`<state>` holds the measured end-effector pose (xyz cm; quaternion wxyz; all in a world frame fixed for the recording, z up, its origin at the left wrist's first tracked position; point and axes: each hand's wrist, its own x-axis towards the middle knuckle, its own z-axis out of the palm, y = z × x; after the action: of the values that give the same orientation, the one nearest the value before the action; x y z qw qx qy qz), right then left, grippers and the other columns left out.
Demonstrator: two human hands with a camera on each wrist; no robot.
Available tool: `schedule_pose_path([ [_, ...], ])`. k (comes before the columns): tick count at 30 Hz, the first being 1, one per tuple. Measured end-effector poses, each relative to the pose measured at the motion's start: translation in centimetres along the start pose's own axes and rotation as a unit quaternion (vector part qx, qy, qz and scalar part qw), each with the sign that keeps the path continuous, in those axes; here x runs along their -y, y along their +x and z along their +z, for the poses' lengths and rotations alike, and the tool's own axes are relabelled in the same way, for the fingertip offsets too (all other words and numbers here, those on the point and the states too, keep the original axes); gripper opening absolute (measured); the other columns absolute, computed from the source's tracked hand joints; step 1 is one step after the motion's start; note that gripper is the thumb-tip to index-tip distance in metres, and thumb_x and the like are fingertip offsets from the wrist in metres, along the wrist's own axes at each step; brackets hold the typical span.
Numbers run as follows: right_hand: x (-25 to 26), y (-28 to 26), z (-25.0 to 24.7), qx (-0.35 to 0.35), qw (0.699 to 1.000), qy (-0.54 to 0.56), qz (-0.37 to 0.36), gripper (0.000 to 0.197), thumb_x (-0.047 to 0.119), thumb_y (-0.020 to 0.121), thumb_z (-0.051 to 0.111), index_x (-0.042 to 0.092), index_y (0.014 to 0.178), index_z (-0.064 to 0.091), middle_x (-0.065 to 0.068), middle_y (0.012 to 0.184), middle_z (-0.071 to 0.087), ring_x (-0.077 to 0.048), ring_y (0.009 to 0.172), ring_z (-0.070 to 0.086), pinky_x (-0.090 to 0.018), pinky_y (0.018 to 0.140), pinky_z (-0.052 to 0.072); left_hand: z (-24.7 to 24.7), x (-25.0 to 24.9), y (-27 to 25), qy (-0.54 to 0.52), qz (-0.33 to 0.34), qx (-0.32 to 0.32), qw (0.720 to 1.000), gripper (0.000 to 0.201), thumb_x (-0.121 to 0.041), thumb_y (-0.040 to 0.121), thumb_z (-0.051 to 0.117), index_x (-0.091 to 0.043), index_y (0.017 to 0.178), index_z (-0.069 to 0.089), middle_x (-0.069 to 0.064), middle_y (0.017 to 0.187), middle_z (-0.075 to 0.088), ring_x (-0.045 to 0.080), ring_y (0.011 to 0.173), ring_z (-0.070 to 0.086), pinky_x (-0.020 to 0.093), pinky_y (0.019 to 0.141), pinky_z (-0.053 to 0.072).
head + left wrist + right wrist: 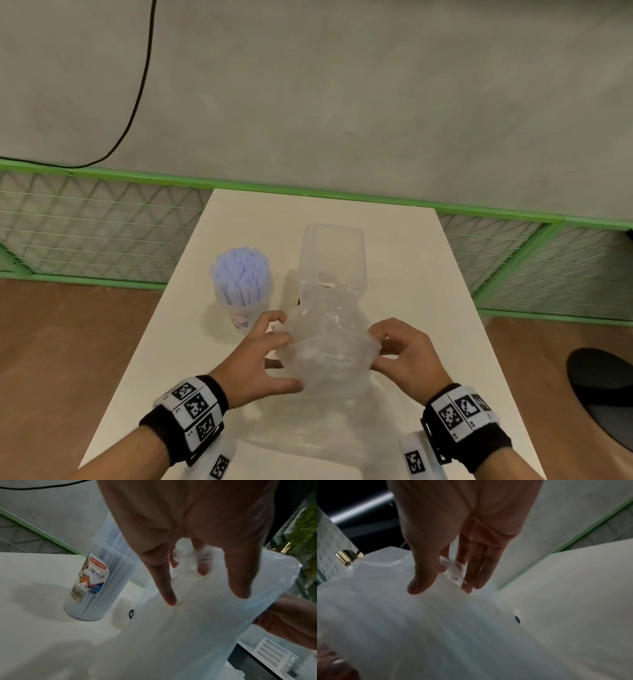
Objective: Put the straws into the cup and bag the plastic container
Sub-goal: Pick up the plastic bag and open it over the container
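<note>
A clear plastic bag [330, 346] hangs puffed up over the near middle of the white table [411, 274]. My left hand [263, 353] pinches the bag's left edge and my right hand [397, 346] pinches its right edge. Behind the bag stands a tall clear plastic container [331, 253] with its mouth open. To its left a clear cup [241, 301] with a printed label holds a bundle of pale blue straws [239, 270]. In the left wrist view the cup [96, 582] stands beside the bag [188, 615]; the right wrist view shows my fingers [471, 566] on the bag [419, 622].
A green-framed wire fence [102, 219] runs behind the table, with a black cable [137, 96] across the grey floor beyond. A dark round seat [603, 394] sits at the right. Brown floor lies on both sides of the table.
</note>
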<state>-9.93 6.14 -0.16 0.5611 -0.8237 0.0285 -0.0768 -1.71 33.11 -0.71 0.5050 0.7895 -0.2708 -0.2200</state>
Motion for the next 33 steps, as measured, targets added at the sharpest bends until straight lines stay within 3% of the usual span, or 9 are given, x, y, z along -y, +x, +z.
schedule_pose_path([
  [5,0.0,-0.9,1.3,-0.054,0.997,0.057,-0.005,0.031,-0.008,0.067,0.083,0.02,0.072,0.071,-0.005,0.08,0.063,-0.028,0.069,0.065,-0.022,0.063,0.052,0.7,-1.1,-0.4,-0.039,0.045,-0.053,0.997,0.025,-0.014,0.068,0.088,-0.028,0.069,0.067,-0.011,0.13,0.031,0.006,0.094,0.054,0.017,0.069,0.053],
  [8,0.1,-1.3,1.6,-0.077,0.996,0.032,-0.022,0.029,-0.009,0.068,0.082,0.017,0.07,0.069,0.001,0.074,0.061,-0.02,0.064,0.061,-0.018,0.061,0.049,0.9,-1.1,-0.6,-0.068,0.057,-0.066,0.994,0.022,-0.004,0.071,0.084,-0.019,0.068,0.069,-0.008,0.13,0.035,0.004,0.09,0.055,0.016,0.065,0.05],
  [12,0.2,-1.5,1.7,-0.093,0.995,0.044,0.014,0.034,-0.007,0.07,0.081,0.024,0.067,0.066,0.003,0.074,0.063,-0.025,0.063,0.062,-0.016,0.059,0.046,1.0,-0.4,-0.6,-0.092,0.056,-0.077,0.991,0.018,-0.005,0.074,0.081,-0.018,0.071,0.07,-0.014,0.129,0.037,0.009,0.109,0.051,0.02,0.065,0.054],
  [15,0.7,-1.6,1.8,-0.096,0.991,0.077,0.044,0.028,0.0,0.067,0.079,0.025,0.069,0.066,0.005,0.075,0.062,-0.029,0.062,0.064,-0.028,0.058,0.051,1.2,-0.1,-0.5,-0.105,0.064,-0.082,0.989,0.017,-0.005,0.075,0.08,-0.019,0.075,0.071,-0.012,0.13,0.036,0.013,0.115,0.048,0.022,0.066,0.055],
  [19,1.1,-1.5,1.3,-0.054,0.994,0.081,0.054,0.025,-0.011,0.081,0.068,0.014,0.082,0.067,0.006,0.081,0.062,-0.036,0.068,0.067,-0.049,0.068,0.056,0.9,0.4,-0.4,-0.101,0.061,-0.083,0.99,0.012,-0.011,0.075,0.082,-0.014,0.078,0.071,-0.012,0.132,0.037,0.017,0.121,0.044,0.034,0.066,0.06],
  [22,1.2,-1.5,1.2,-0.056,0.995,0.073,0.038,0.03,-0.007,0.084,0.069,0.022,0.077,0.067,0.007,0.081,0.059,-0.035,0.068,0.067,-0.04,0.062,0.058,0.7,0.3,-0.3,-0.098,0.062,-0.082,0.99,0.013,-0.014,0.073,0.082,-0.017,0.075,0.07,-0.015,0.132,0.04,0.013,0.118,0.048,0.049,0.066,0.059],
  [26,0.5,-1.8,1.7,-0.075,0.996,0.039,-0.003,0.04,-0.009,0.084,0.067,0.03,0.079,0.071,0.009,0.084,0.059,-0.022,0.064,0.066,-0.03,0.053,0.055,0.7,0.4,-0.2,-0.093,0.088,-0.106,0.986,0.009,-0.02,0.071,0.08,-0.022,0.074,0.072,-0.019,0.133,0.047,0.006,0.108,0.058,0.034,0.067,0.058],
  [30,-0.9,-2.2,2.4,-0.097,0.993,-0.04,-0.05,0.054,-0.009,0.078,0.051,0.039,0.083,0.075,0.017,0.098,0.057,-0.011,0.073,0.063,-0.023,0.051,0.055,1.3,0.8,-0.1,-0.099,0.102,-0.124,0.982,0.015,-0.023,0.075,0.083,-0.011,0.08,0.076,-0.017,0.14,0.048,0.016,0.115,0.06,0.042,0.074,0.061],
  [33,-1.4,-2.4,2.9,-0.11,0.991,-0.041,-0.058,0.062,-0.012,0.072,0.044,0.042,0.074,0.074,0.019,0.105,0.056,-0.009,0.077,0.064,-0.022,0.056,0.056,1.6,1.2,-0.1,-0.085,0.107,-0.119,0.983,0.005,-0.014,0.079,0.073,-0.017,0.08,0.077,-0.016,0.148,0.041,0.022,0.123,0.055,0.046,0.085,0.058],
])
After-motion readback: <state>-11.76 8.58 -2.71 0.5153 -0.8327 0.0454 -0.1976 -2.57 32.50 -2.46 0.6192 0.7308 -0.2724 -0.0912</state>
